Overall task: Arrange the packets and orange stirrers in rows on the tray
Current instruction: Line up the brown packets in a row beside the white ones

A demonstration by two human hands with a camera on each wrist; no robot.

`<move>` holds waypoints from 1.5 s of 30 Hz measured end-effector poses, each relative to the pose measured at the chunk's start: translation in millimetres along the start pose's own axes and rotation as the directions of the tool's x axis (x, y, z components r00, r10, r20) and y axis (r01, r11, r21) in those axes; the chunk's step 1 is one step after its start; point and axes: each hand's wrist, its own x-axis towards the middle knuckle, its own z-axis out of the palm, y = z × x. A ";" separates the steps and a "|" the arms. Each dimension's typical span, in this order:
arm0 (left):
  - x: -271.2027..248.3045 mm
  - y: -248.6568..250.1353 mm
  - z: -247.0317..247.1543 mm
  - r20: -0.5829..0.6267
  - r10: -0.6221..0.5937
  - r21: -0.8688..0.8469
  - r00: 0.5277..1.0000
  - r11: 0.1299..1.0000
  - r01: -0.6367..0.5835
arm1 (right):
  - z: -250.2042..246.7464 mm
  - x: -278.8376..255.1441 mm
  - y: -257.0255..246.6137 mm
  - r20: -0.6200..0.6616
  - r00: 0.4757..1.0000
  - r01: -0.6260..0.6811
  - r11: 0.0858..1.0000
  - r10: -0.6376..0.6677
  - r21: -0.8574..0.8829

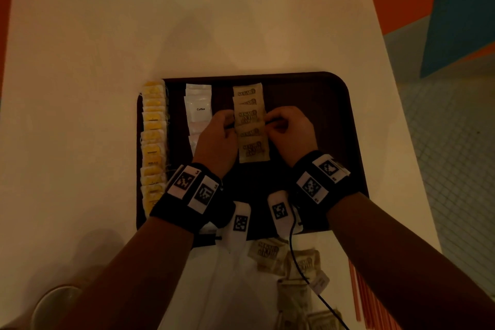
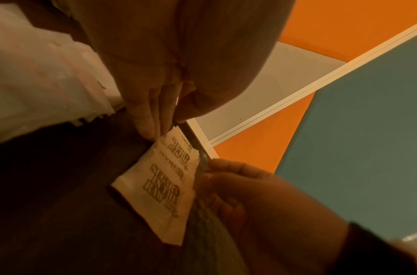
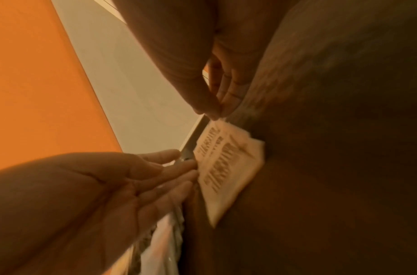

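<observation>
A dark brown tray (image 1: 334, 120) holds three rows: yellow packets (image 1: 153, 142) along its left edge, white coffee packets (image 1: 199, 108), and brown sugar packets (image 1: 250, 118) in the middle. My left hand (image 1: 227, 122) touches the left edge of the sugar row with fairly straight fingers (image 3: 179, 163). My right hand (image 1: 269, 123) pinches the right edge of a sugar packet (image 2: 165, 178) between thumb and fingertips (image 3: 223, 106). Loose sugar packets (image 1: 267, 252) and orange stirrers (image 1: 357, 295) lie on the table in front of the tray.
The tray sits on a white table (image 1: 187, 35) with bare surface behind and to the left. A round pale bowl (image 1: 53, 305) stands at the near left corner. The tray's right part is bare. A black cable (image 1: 297, 262) crosses the loose packets.
</observation>
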 end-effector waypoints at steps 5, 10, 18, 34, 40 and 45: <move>0.6 -0.2 -0.4 -0.007 0.007 0.064 1.000 0.998 -0.006 | 1.0 6.8 -4.3 0.020 0.999 -0.041 0.993 0.044 -0.112; 0.1 -4.5 0.1 0.001 -0.033 0.021 0.999 0.999 0.033 | 8.7 2.6 3.9 0.030 0.998 -0.061 0.994 0.064 -0.087; 3.4 -9.0 1.2 -0.012 -0.060 -0.069 0.998 0.996 0.059 | 9.5 4.0 1.6 -0.050 0.995 -0.084 0.987 0.091 0.135; -8.2 -11.9 0.9 0.015 -0.086 -0.044 0.996 0.995 0.087 | 1.7 -21.5 -0.8 0.174 0.973 -0.118 0.978 0.148 -0.170; -6.7 -16.2 0.5 0.013 -0.094 0.014 0.996 0.996 0.094 | -4.4 -14.0 3.8 0.037 0.985 -0.166 0.986 0.167 -0.029; -1.6 -19.4 -1.2 -0.003 -0.047 0.134 0.999 0.990 0.047 | -9.7 -4.3 3.3 0.102 0.979 -0.160 0.977 0.175 -0.141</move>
